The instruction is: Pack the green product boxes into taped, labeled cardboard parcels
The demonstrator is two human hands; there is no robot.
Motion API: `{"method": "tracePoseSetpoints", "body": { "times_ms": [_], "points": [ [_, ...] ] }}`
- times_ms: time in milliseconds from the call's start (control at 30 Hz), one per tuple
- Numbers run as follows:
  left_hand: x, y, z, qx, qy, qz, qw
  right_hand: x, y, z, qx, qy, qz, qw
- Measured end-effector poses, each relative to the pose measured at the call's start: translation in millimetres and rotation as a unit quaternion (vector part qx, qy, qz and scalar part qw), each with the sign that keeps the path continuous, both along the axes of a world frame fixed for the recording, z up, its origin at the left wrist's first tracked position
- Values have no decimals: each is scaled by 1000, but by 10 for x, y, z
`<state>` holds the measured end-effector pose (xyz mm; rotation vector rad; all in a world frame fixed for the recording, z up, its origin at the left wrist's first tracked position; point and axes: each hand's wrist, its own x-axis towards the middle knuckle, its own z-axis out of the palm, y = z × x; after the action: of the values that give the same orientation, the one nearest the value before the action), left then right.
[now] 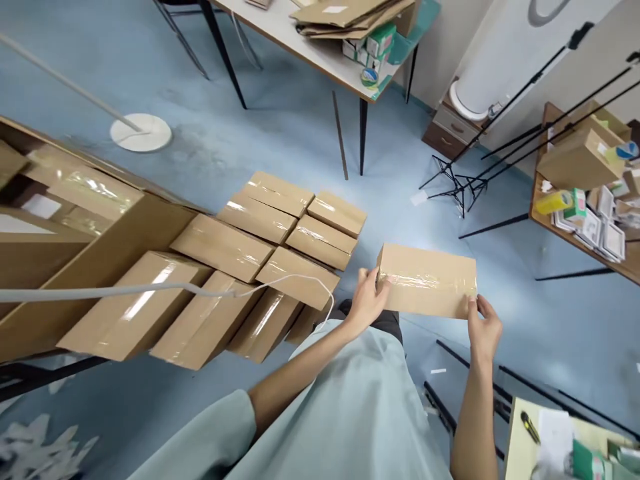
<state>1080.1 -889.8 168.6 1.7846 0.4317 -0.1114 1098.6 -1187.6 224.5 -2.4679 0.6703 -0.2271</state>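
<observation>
A brown cardboard box, with clear tape along its top, is held up in front of my body between both hands. My left hand grips its left end, thumb on the top face. At the right end, my right hand pinches the lower corner. Several similar taped boxes stand packed side by side to the left of my left hand, and none of them is touched by either hand.
A large open carton holds more boxes at the left. A thin white cable crosses above the packed boxes. Tables with cardboard and supplies stand ahead and right. Black tripod legs rest on the blue floor. A cutter lies lower right.
</observation>
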Motion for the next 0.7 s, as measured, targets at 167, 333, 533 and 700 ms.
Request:
{"method": "tracePoseSetpoints", "body": {
  "times_ms": [167, 333, 533, 700],
  "points": [
    [1237, 24, -72, 36, 3, 77, 996, 1513, -12, -281, 33, 32, 80, 996],
    [2371, 116, -31, 48, 28, 192, 980, 3272, 228, -295, 54, 52, 216, 973],
    [3170, 395, 165, 52, 15, 358, 932, 5011, 1131, -130, 32, 77, 402, 912],
    [3534, 890, 165, 61, 26, 495, 867, 5915, 2287, -240, 26, 92, 530, 842]
  ]
}}
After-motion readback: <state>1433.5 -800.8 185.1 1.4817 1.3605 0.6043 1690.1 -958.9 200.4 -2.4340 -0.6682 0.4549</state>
